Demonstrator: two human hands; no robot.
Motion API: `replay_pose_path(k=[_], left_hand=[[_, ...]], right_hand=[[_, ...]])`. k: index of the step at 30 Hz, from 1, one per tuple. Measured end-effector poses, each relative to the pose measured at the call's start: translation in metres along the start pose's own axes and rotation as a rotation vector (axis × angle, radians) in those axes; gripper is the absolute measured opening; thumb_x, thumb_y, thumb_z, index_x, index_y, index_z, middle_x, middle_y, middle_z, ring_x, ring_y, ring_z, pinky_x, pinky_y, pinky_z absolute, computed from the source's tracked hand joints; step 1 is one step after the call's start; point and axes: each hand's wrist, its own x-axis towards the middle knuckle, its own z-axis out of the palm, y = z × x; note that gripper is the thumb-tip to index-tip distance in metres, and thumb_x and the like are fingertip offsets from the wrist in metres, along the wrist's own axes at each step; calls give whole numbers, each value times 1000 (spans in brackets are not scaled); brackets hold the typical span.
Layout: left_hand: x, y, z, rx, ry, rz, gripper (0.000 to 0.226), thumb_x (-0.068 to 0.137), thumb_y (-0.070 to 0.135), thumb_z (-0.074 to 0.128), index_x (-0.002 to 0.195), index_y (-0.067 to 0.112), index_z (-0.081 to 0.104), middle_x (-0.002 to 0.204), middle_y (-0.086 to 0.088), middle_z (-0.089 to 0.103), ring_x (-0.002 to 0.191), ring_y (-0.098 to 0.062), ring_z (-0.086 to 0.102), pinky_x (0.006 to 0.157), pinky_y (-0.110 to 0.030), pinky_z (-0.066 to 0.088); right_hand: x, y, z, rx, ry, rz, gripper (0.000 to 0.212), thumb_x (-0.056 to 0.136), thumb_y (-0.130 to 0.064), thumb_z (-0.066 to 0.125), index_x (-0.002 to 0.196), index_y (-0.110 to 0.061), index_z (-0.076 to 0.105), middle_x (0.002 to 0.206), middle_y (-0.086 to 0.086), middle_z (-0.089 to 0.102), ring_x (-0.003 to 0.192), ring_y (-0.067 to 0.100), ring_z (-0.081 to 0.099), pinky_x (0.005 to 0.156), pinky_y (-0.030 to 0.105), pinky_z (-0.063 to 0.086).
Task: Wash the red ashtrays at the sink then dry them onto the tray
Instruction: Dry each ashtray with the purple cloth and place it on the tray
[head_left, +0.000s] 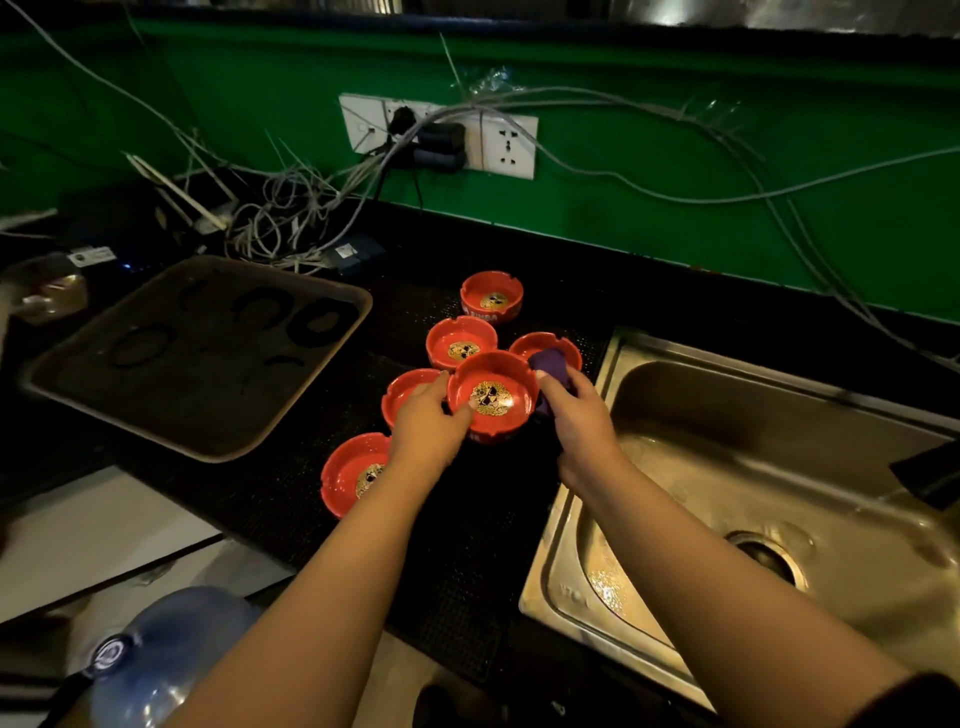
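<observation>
Gripping the middle red ashtray (492, 396) was the left hand (429, 429); right hand (579, 422) clutched a purple cloth (546, 360) beside it.

Counter between tray (332, 332) and sink (613, 364) crowded: six red ashtrays (491, 296) clustered close, some touching. Left hand (428, 431) and right hand (579, 421) flank the raised one. Tray surface bare, open from above. Sink basin open. Loose cables (291, 208) clutter the back-left counter below the wall sockets (506, 145).
</observation>
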Motion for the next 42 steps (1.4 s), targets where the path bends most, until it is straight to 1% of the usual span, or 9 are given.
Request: replay_pose_path(k=[4, 9, 12, 17, 20, 27, 35, 39, 42], left_hand=[[1, -6, -26, -68, 150, -81, 42, 86, 20, 68, 127, 18, 61, 119, -1, 66, 104, -15, 61, 85, -20, 40], [18, -31, -66, -108, 243, -187, 42, 85, 19, 67, 127, 17, 62, 121, 0, 65, 111, -17, 60, 89, -23, 41], [39, -51, -93, -167, 276, -234, 37, 85, 16, 65, 122, 19, 65, 106, 2, 68, 102, -18, 64, 86, -27, 50], [96, -85, -138, -282, 318, -316, 40, 84, 13, 68, 124, 17, 63, 111, -1, 69, 97, -14, 66, 90, -36, 55], [136, -105, -160, -237, 310, -299, 40, 86, 13, 66, 126, 14, 61, 115, -2, 68, 102, -13, 64, 86, -25, 50], [212, -145, -181, -173, 271, -324, 39, 92, 20, 60, 130, 14, 58, 123, -6, 65, 113, -18, 61, 98, -35, 49], [248, -168, -179, -83, 161, -352, 39, 94, 21, 56, 133, 19, 56, 125, -4, 64, 112, -17, 60, 86, -24, 46], [246, -174, -176, -50, 155, -362, 41, 97, 21, 50, 138, 21, 51, 130, -5, 61, 116, -20, 58, 85, -24, 44], [244, -174, -174, -42, 142, -375, 43, 99, 21, 47, 141, 22, 46, 135, -5, 57, 120, -22, 55, 88, -25, 44]], right_hand=[[9, 8, 28, -95, -63, -77, 29, 88, -21, 68, 116, -23, 62, 109, 8, 69, 96, 24, 69, 89, 41, 56], [29, 19, 82, -228, -136, -118, 34, 88, -27, 68, 120, -24, 61, 112, 2, 68, 101, 21, 66, 94, 45, 53], [48, 22, 123, -335, -161, -135, 41, 87, -34, 67, 125, -25, 57, 119, 1, 64, 107, 22, 63, 97, 47, 50], [90, 28, 198, -452, -203, -172, 41, 84, -37, 67, 123, -31, 56, 119, 5, 58, 101, 23, 61, 92, 47, 52], [119, 37, 238, -500, -159, -170, 51, 72, -49, 66, 121, -37, 56, 117, 4, 58, 101, 24, 61, 92, 46, 52], [171, 52, 300, -595, -93, -162, 50, 85, -37, 65, 132, -28, 51, 120, 6, 58, 105, 25, 60, 95, 44, 50], [195, 63, 319, -939, -91, -185, 58, 89, -21, 64, 143, -23, 42, 137, 12, 44, 121, 26, 49, 97, 27, 39], [197, 65, 321, -907, -91, -174, 54, 90, -20, 62, 141, -25, 44, 134, 9, 47, 117, 24, 52, 92, 24, 41], [194, 65, 317, -811, -96, -146, 53, 89, -20, 62, 139, -30, 47, 133, 6, 50, 114, 23, 54, 96, 34, 49]])
